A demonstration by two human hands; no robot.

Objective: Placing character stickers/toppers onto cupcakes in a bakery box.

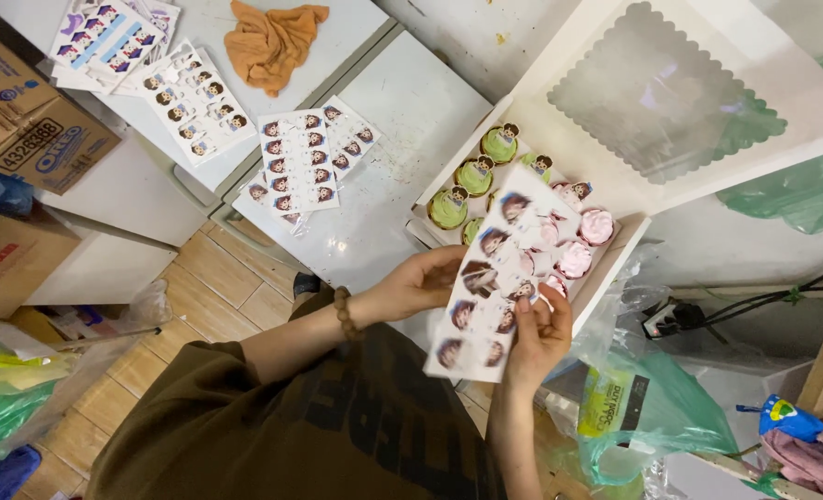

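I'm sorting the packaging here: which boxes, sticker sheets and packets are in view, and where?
Sticker sheet: white, cartoon heads, between left hand and right hand.
Cake box: white, open, scalloped window lid, right.
Loose sticker sheets: white, on the table.
Cardboard carton: brown, upper left.
Green packet: in a bag, lower right.

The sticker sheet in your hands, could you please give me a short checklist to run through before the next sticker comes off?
1. Sticker sheet held by both hands: ok.
2. Right hand fingers at a sticker near the sheet's edge: ok.
3. Left hand supporting the sheet's other side: ok.
4. Cupcake box lid open: ok.
5. Pink cupcakes lacking toppers: cannot tell, sheet covers some.
6. Spare sticker sheets lying on the table: ok.
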